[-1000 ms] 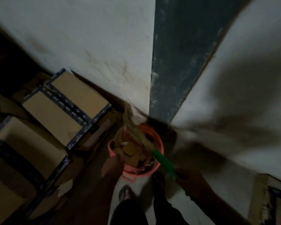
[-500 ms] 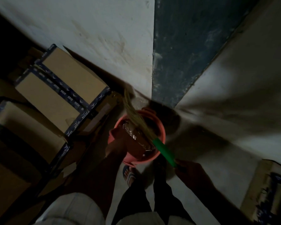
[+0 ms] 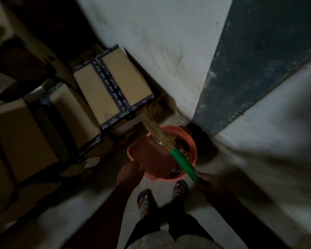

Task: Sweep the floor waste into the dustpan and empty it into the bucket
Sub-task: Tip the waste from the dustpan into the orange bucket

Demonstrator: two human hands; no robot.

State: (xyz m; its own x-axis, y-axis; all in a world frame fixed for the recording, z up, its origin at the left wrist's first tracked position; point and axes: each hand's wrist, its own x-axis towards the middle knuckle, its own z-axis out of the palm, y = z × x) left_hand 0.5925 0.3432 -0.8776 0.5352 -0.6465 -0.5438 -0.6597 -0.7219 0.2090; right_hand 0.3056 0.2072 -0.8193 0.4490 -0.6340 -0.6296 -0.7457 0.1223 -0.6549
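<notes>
1. Bucket [image 3: 176, 127]: orange, on the floor in the wall corner, just ahead of the person's feet; waste [image 3: 181, 144] shows in its right half.
2. Dustpan [image 3: 151, 155]: over the bucket's left half, apparently tipped with its mouth towards the far rim.
3. Left hand [image 3: 131, 170]: grips the dustpan's near end. The pan lies straight ahead of it; finger detail is too dim to tell.
4. Right hand [image 3: 206, 182]: wrapped round the end of the broom [image 3: 183, 162].
5. Broom axis: diagonal from near right to far left, crossing the pan's mouth, with its bristles [image 3: 149, 121] past the far rim by the boxes [image 3: 106, 87].
6. Judgement: emptying is in progress. Any brushing-out stroke would run along this diagonal.
</notes>
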